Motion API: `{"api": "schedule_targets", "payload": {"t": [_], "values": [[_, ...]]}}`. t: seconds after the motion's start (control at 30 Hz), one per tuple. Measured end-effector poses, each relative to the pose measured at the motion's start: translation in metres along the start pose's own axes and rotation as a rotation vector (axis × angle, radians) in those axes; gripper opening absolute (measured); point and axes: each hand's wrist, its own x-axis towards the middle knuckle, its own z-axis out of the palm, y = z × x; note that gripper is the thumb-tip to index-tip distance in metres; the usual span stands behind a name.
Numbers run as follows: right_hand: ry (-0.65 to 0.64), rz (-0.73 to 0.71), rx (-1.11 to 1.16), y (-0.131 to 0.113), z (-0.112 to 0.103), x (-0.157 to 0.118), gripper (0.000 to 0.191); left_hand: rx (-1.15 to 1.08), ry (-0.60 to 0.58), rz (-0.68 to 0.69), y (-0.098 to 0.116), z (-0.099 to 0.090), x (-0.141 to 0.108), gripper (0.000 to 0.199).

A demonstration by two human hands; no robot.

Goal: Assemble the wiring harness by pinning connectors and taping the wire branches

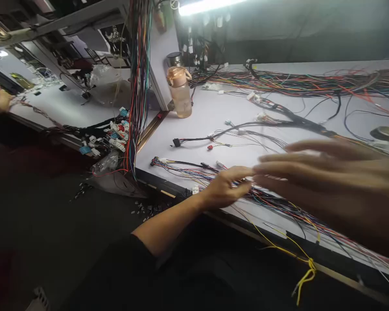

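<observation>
My left hand (pixel 228 186) rests low over the wire bundle (pixel 272 201) along the front edge of the bench. Its thumb and fingers are closed around part of that bundle. Just right of it, my right hand (pixel 327 181) is smeared by motion, its fingers stretched out toward my left fingertips. Nothing can be made out in it. Left of my hands, the bundle ends in a black connector (pixel 154 161), with a white connector (pixel 195 189) near my left wrist. Behind lies a black-sleeved harness (pixel 291 116), one branch ending in a black plug (pixel 176 142).
A water bottle (pixel 180 93) stands by the post at the back left. Loose wires (pixel 311 86) run along the back, and a tape roll (pixel 385 133) lies right. Hanging wires (pixel 138 86) cross the left end. Yellow wires (pixel 307 276) dangle off the front edge. Another person's hand (pixel 0 101) shows far left.
</observation>
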Motion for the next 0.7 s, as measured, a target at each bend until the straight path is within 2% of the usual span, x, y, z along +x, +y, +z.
{"api": "schedule_targets", "payload": {"t": [0.03,0.07,0.13,0.23,0.33,0.43,0.53,0.7], "values": [[-0.093,-0.177,-0.034,-0.006,0.013,0.016,0.031,-0.191,0.094,-0.107,0.006,-0.01,-0.007,0.038],[-0.109,-0.219,-0.039,-0.01,0.026,0.026,0.032,-0.373,0.171,-0.199,0.011,-0.018,-0.014,0.043],[-0.182,-0.251,0.018,-0.014,0.052,0.031,0.032,-0.671,0.272,-0.32,0.02,-0.03,-0.026,0.049],[-0.298,-0.227,0.183,-0.012,0.083,0.02,0.026,-0.856,0.404,-0.384,0.027,-0.037,-0.038,0.042],[-0.366,-0.204,0.313,-0.01,0.095,0.011,0.023,-0.809,0.633,-0.401,0.024,-0.037,-0.042,0.026],[-0.33,-0.128,0.401,-0.012,0.095,0.004,0.03,-0.727,0.808,-0.438,0.017,-0.042,-0.041,0.022],[-0.282,0.082,0.454,-0.014,0.089,-0.013,0.045,-0.667,0.899,-0.455,0.012,-0.053,-0.04,0.026],[-0.254,0.43,0.37,-0.008,0.076,-0.072,0.03,-0.49,0.964,-0.383,0.014,-0.069,-0.052,0.029]]}}
